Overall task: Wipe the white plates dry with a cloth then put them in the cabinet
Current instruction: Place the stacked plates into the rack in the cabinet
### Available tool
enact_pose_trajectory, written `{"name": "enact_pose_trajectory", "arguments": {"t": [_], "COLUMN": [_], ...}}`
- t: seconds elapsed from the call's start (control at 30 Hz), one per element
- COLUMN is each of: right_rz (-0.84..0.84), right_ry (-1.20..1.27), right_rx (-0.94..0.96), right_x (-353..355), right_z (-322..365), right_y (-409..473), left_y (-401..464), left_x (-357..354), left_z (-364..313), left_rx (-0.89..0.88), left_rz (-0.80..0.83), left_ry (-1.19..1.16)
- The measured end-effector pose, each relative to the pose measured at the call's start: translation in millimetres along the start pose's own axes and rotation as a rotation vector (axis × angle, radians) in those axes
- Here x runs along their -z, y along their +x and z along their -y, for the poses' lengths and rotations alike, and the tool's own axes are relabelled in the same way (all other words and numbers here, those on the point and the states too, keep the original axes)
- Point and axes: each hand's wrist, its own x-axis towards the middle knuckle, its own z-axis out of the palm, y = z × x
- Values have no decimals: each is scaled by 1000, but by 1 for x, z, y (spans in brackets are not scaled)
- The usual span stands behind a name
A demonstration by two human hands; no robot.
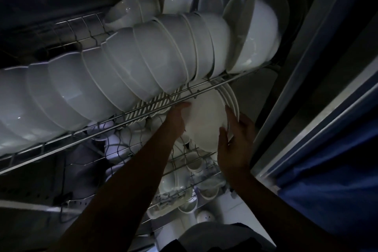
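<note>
A white plate point(204, 120) is being set on edge into the lower rack point(196, 155) of a dim cabinet point(302, 51), just under the front rail of the upper rack point(114, 120). It is steadied from both sides: the left hand point(177, 117) is laid against its left face with the fingers stretched out straight, and the right hand point(235, 135) is placed at its right edge, thumb on the rim and fingers extended along the plates beside it; whether those fingers curl behind the rim cannot be told in the poor light. The wiping step appears to be finished for this plate, since no cloth is seen in either hand, and the putting-away step is judged to be nearly complete, with only the release left. How many plates remain to be dried cannot be told, as none are shown outside the cabinet. To the right of the held plate, three or so plate rims point(232, 98) are stacked upright, and to its left a tight row of further plate edges point(151, 104) is seen, too many and too close to count. On the upper rack roughly a dozen white bowls point(126, 63) are lined on their sides, with more behind. Small cups point(192, 163) are stored below, their number unclear.
</note>
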Motion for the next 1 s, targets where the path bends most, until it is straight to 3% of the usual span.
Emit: {"name": "enact_pose_trajectory", "arguments": {"t": [0.3,0.57,0.77,1.0], "right_rz": [130,229,270,313], "right_ry": [-54,-171,-201,-177], "right_rx": [-193,-127,-126,-134], "right_x": [-13,-19,-17,2], "right_z": [-11,-18,-9,-2], "right_y": [-26,-42,-58,-89], "left_y": [-9,-20,-46,-80], "left_x": [11,45,64,69], "left_z": [15,40,42,46], "left_rx": [-139,-232,-197,-224], "left_rz": [-44,-176,-69,-11], "left_ry": [472,876,1262,1269]}}
